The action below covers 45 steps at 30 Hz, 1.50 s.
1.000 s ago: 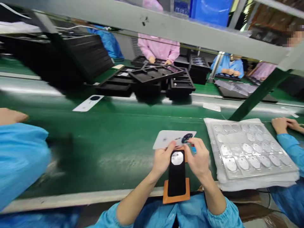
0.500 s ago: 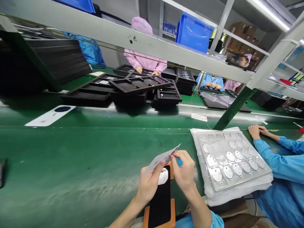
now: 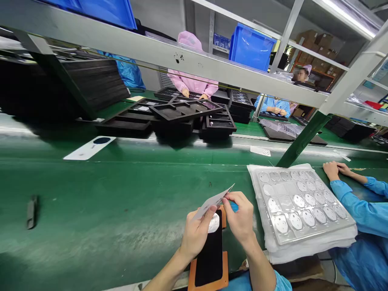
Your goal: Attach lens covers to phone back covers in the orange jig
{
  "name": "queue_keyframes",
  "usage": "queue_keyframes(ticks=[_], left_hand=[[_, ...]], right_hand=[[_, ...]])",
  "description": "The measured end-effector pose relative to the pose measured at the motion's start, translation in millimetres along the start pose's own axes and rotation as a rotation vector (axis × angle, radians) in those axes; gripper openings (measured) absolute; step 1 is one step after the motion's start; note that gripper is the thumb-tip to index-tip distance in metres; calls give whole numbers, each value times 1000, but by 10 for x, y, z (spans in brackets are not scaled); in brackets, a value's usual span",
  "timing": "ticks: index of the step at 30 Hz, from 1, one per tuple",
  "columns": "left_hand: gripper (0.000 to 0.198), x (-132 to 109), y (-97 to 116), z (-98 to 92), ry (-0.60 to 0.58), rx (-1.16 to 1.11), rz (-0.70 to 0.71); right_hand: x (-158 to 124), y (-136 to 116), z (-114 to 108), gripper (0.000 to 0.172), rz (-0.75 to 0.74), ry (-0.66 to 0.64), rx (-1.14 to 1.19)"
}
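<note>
My left hand [image 3: 195, 232] is closed on a thin white card [image 3: 214, 201], tilted up, with thumb on its face. At the card's right end my right hand [image 3: 239, 214] pinches the edge between thumb and fingers. A small blue bit [image 3: 234, 206] shows by the right hand; I cannot make out what it is. Beneath both hands lies an orange holder [image 3: 223, 268] with a black inset [image 3: 209, 262]. A white round piece [image 3: 214, 223] shows at the inset's upper end, partly covered by my left hand.
To the right, a clear tray [image 3: 286, 200] of white round pieces rests on white sheets, near a co-worker's hands [image 3: 335, 169]. A white strip [image 3: 90, 148] and a dark tool [image 3: 31, 212] lie left. Black trays [image 3: 184, 110] are stacked behind; a green post [image 3: 303, 139] rises right.
The whole view has shifted, so the scene sits further right and the dark tool shows fully at left. Both hands keep nearly the same hold on the card.
</note>
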<state>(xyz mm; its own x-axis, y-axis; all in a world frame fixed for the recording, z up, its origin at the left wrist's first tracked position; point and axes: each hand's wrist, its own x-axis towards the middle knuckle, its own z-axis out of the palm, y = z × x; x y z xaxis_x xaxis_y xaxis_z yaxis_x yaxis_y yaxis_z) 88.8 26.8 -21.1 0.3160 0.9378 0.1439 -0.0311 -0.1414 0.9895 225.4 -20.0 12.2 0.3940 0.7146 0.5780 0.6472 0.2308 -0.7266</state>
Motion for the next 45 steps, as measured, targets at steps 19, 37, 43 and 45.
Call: queue_keyframes(ticks=[19, 37, 43, 45], left_hand=[[44, -153, -44, 105, -23, 49, 130], [44, 54, 59, -661, 155, -468, -265], [35, -211, 139, -815, -375, 346, 301], [47, -284, 109, -811, -524, 587, 553]], right_hand=[[-7, 17, 298, 22, -60, 59, -206], [-132, 828, -422, 9, 564, -375, -770], [-278, 358, -525, 15, 121, -290, -398], [-385, 222, -488, 24, -145, -396, -310]])
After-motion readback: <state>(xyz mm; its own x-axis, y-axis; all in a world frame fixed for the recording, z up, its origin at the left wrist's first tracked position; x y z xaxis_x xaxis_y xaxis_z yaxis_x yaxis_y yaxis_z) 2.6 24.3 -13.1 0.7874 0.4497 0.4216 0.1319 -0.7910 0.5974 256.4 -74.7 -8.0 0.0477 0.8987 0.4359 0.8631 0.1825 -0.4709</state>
